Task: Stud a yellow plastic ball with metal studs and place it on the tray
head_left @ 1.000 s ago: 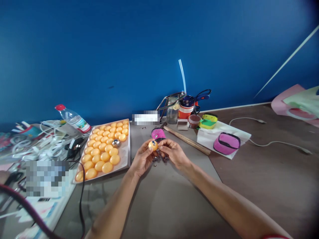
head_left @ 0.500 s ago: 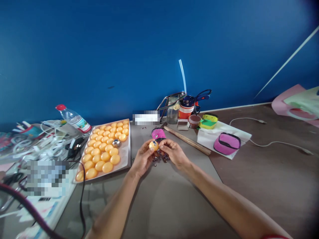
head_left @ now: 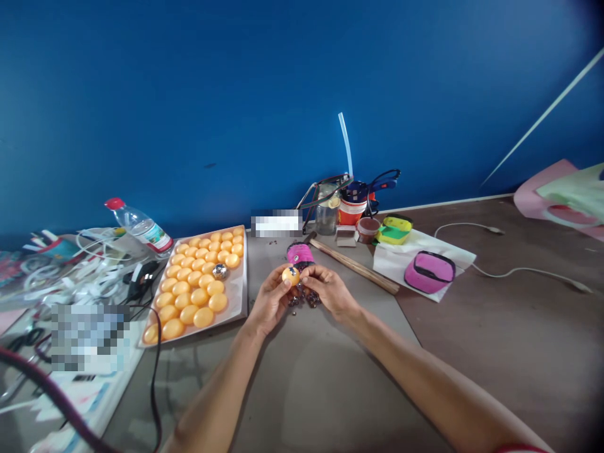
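Observation:
Over the middle of the grey mat, my left hand (head_left: 268, 302) is closed around an orange ball (head_left: 287, 277). Dark shiny pieces sit on the ball's upper right side. My right hand (head_left: 334, 292) has thumb and finger pinched together at the ball's right edge; whatever is between them is too small to make out. Below and between the hands lie loose dark shiny pieces (head_left: 312, 301). Just beyond the ball is a pink container with a black rim (head_left: 300, 253), partly hidden by my hands.
To the left, a white tray (head_left: 238, 302) holds many orange balls and one silver-covered ball (head_left: 220, 271). A wooden-handled tool (head_left: 358, 267) lies behind my right hand. Further right are a pink-and-black case (head_left: 419, 277) and a white cable (head_left: 519, 272). Cables and a bottle (head_left: 150, 234) crowd the left.
Almost nothing differs. The ball has turned or shifted very slightly in my left hand, and my right fingertips stay at its edge.

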The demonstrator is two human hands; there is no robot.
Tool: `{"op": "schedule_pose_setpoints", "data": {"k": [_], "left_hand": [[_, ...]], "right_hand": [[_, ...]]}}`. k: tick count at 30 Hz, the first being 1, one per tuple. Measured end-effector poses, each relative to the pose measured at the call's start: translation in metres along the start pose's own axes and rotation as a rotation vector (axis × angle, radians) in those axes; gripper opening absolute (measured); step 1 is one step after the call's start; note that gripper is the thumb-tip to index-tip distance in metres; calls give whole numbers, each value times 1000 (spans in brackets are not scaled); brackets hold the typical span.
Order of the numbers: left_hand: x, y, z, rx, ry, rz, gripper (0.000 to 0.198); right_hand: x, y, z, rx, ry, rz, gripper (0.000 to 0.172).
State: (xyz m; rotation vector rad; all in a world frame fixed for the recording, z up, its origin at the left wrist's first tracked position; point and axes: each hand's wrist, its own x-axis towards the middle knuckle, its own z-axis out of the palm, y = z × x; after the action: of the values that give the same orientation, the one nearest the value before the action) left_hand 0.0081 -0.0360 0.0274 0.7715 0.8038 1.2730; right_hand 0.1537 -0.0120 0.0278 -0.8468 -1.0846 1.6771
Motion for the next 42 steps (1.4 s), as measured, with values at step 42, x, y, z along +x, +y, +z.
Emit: {"op": "schedule_pose_setpoints", "data": {"k": [42], "left_hand": [[-1,-2,3,77,-1,46,36]], "right_hand": [[1,2,0,202,-68,47,26]]}}
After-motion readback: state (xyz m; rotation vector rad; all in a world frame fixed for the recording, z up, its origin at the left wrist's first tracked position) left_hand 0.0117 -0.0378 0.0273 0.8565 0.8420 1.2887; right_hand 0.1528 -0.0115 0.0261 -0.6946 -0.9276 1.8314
